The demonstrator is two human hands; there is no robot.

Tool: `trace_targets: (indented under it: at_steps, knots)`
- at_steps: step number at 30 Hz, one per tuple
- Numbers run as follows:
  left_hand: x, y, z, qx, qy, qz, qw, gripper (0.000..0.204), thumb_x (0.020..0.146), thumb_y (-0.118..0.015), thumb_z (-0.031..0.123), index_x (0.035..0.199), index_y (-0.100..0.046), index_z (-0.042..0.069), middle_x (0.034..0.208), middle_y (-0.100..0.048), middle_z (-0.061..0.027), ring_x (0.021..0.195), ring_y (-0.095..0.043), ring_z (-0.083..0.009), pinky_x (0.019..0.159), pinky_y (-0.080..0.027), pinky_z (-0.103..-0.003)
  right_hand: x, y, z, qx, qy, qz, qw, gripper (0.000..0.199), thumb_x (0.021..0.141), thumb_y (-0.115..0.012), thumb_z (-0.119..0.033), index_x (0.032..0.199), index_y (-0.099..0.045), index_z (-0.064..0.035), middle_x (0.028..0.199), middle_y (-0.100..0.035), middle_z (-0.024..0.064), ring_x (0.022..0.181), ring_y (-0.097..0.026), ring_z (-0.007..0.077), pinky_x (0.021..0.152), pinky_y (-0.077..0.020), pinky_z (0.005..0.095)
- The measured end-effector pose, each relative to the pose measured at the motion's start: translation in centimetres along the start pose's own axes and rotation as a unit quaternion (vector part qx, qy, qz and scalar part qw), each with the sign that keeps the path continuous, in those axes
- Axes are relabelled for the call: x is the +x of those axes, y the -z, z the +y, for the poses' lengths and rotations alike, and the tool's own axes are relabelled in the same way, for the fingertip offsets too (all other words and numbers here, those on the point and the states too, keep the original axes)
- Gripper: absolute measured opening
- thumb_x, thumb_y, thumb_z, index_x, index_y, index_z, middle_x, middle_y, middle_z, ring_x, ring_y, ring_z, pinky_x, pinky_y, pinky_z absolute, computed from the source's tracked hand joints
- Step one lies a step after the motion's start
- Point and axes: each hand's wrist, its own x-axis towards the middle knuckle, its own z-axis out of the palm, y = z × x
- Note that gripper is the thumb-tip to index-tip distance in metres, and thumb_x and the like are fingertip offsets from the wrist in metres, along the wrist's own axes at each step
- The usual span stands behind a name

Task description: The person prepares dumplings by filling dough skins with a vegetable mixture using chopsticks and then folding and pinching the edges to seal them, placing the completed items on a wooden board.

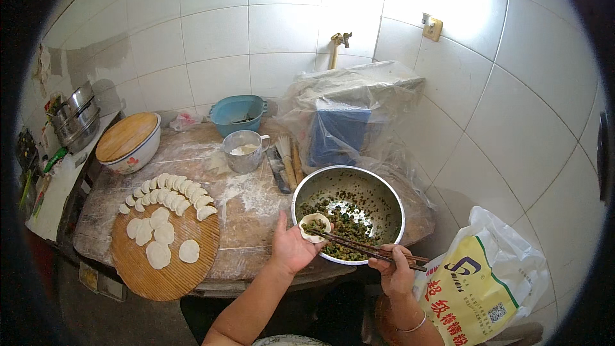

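Note:
My left hand [293,245] cups a round dough wrapper [315,227] with green filling on it, held at the near rim of a steel bowl [379,187]. My right hand [394,271] grips a pair of dark chopsticks [359,247] whose tips rest on the wrapper's filling. The bowl holds dark green chopped filling [349,227]. To the left, a round wooden tray [168,259] carries curved rows of folded dumplings [170,193] and several flat wrappers [157,237].
A floured round wooden table [246,202] bears a metal cup with flour [244,150], a blue basin [237,114], a lidded white bowl [131,142] and a plastic-covered box [339,128]. A yellow-and-white flour sack [477,282] stands at lower right. Steel pots [77,118] sit far left.

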Motion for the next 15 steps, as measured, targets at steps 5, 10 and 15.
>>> trace_targets:
  at_steps: [5, 10, 15]
  knots:
    - [-0.4, -0.8, -0.2, 0.018, 0.005, 0.014, 1.000, 0.084, 0.089, -0.022, 0.067, 0.135, -0.033, -0.002, 0.135, -0.041, -0.0200, 0.125, -0.038, -0.0359, 0.106, -0.025, -0.051, 0.4, -1.1, 0.8, 0.014, -0.011, 0.008, 1.000, 0.026, 0.095, -0.045, -0.018, 0.101, -0.056, 0.0042, 0.091, -0.063, 0.0180, 0.076, -0.068, 0.0303, 0.070, -0.0592, 0.0429]
    - [-0.5, 0.0, 0.2, -0.005, -0.013, 0.000, 1.000, 0.080, 0.090, -0.022, 0.065, 0.133, -0.036, -0.001, 0.135, -0.041, -0.0189, 0.124, -0.040, -0.0342, 0.099, -0.034, -0.051, 0.7, 0.1, 0.7, 0.082, 0.022, -0.002, 0.996, 0.026, 0.095, -0.043, -0.017, 0.101, -0.056, 0.0045, 0.090, -0.063, 0.0166, 0.076, -0.068, 0.0290, 0.070, -0.0592, 0.0434]
    - [-0.6, -0.1, 0.0, -0.018, -0.015, -0.015, 1.000, 0.079, 0.090, -0.022, 0.064, 0.133, -0.035, -0.001, 0.135, -0.041, -0.0198, 0.123, -0.040, -0.0344, 0.097, -0.038, -0.051, 1.1, -0.5, 1.1, 0.056, 0.005, 0.032, 0.998, 0.025, 0.095, -0.041, -0.017, 0.100, -0.057, 0.0024, 0.086, -0.063, 0.0155, 0.074, -0.068, 0.0286, 0.067, -0.0598, 0.0414]
